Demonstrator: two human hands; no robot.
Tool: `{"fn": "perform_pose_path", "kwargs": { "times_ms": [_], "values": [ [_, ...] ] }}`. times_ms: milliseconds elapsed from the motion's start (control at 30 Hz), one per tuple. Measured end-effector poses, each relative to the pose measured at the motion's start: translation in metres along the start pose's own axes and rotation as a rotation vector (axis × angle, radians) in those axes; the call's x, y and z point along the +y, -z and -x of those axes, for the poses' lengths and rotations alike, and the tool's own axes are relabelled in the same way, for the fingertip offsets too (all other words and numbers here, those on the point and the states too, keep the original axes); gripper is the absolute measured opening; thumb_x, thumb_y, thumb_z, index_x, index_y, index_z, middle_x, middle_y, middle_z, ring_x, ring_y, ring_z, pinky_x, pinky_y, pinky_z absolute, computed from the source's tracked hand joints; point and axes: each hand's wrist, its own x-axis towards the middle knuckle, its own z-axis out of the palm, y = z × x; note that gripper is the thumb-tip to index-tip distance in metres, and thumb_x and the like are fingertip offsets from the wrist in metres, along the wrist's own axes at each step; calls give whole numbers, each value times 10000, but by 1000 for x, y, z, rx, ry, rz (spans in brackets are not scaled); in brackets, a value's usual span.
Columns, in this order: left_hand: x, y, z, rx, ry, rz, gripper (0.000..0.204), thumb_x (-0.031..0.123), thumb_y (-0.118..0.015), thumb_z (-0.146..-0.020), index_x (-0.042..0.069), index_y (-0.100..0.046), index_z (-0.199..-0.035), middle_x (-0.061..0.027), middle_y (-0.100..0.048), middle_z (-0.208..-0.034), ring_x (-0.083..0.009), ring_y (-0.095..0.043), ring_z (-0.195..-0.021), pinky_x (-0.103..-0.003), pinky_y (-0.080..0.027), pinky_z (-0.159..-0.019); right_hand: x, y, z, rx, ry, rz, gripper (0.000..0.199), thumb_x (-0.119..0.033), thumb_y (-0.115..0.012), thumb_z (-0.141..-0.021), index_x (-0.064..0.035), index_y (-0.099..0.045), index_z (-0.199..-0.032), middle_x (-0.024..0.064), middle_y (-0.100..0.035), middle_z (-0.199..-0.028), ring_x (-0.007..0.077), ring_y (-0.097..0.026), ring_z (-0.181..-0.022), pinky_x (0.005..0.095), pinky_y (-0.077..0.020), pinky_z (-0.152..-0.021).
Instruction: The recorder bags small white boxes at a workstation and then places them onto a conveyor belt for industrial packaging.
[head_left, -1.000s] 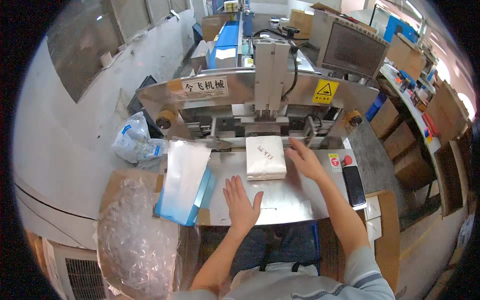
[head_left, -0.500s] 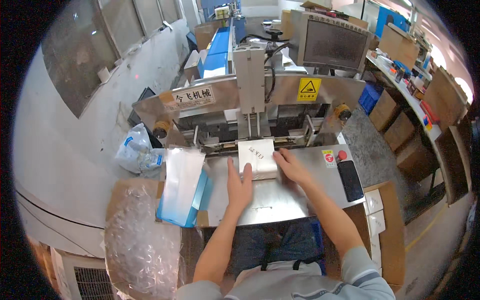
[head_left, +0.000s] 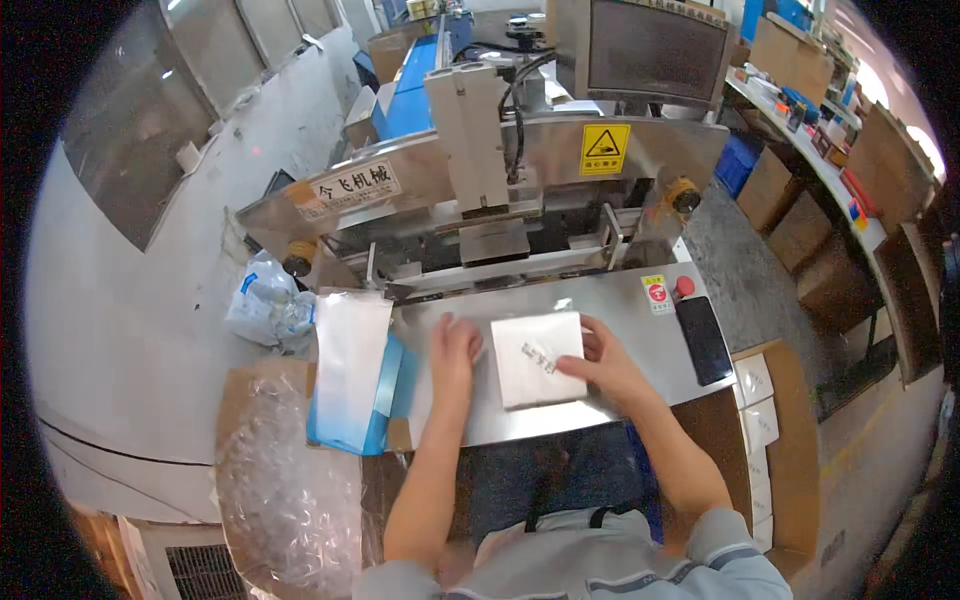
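A flat, square white box [head_left: 540, 382] with small dark print on top lies on the metal work table [head_left: 480, 430]. It looks wrapped in clear film. My right hand [head_left: 605, 365] grips its right side, thumb on the top face and fingers at the edge. To the left of the box, apart from it, my left hand [head_left: 455, 352] hovers with loosely bent fingers and nothing in it. Beside that hand, a stack of clear plastic film bags [head_left: 352, 345] rests on a blue and white box [head_left: 350, 420].
Behind the table stands a machine with a vertical press column [head_left: 468, 135] and a warning-marked crossbar. A red button [head_left: 684, 286] and a black phone [head_left: 705, 340] are at the right. Cartons flank me: one with crumpled clear film [head_left: 285, 490], one with white boxes [head_left: 760, 425].
The white box has moved from the machine toward me and slightly right. My left hand has come away from it, while my right hand has taken hold. The head view has shifted somewhat.
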Motion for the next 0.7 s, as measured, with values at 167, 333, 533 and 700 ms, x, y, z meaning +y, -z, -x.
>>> {"fn": "perform_pose_path", "kwargs": {
  "times_ms": [167, 333, 533, 700],
  "values": [
    [-11, 6, -84, -130, -216, -911, 501, 333, -631, -917, -31, -565, -1254, -219, -590, -1201, -316, -561, -1140, -414, -444, -1003, 12, 49, 51, 94, 85, 135, 943, -83, -850, -679, 19, -336, -1462, 191, -565, -1293, 262, -585, -1161, 366, -473, -993],
    [-24, -53, -103, -713, -321, -1625, 562, 445, -496, -934, 15, -588, -1284, -312, -482, -1381, -476, -411, -1318, -505, -325, -1119, -30, 146, 155, 426, 281, 227, 945, -57, -851, -639, 19, -364, -1446, 152, -539, -1347, 267, -525, -1247, 389, -428, -1059],
    [-45, -13, -185, -762, -53, -1634, 544, 470, -480, -939, -31, -676, -1022, -270, -660, -1089, -423, -613, -1070, -489, -465, -893, -62, 250, 244, 1024, 210, 1371, 874, -135, -828, -651, -27, -425, -1418, 179, -559, -1322, 357, -541, -1210, 404, -430, -1050],
    [-17, -53, -116, -766, -224, -1226, 475, 295, -570, -976, -91, -578, -1254, -231, -637, -1238, -244, -595, -1169, -334, -440, -996, -6, 361, 327, 953, -376, 1431, 774, -128, -855, -588, -43, -542, -1291, 204, -632, -1163, 407, -572, -1104, 441, -467, -954]
  ]
}}
